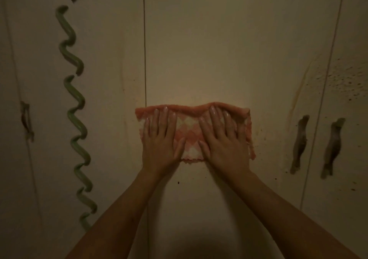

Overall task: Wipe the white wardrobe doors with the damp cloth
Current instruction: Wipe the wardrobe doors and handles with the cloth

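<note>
Against the middle wardrobe door [219, 49] the damp cloth [189, 128] is pressed flat by the left hand [159, 141] and right hand [224, 141], fingers straight, set side by side. On the right-hand door [355, 29] dark specks [342, 77] are seen, so most wiping is judged still to be done; in this dim light, cleaned areas can hardly be told.

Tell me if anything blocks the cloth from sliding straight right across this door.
The left hand and right hand press the cloth flat on the middle door. Straight to its right, a dark handle sits near that door's edge, and a second handle just beyond the seam.
</note>
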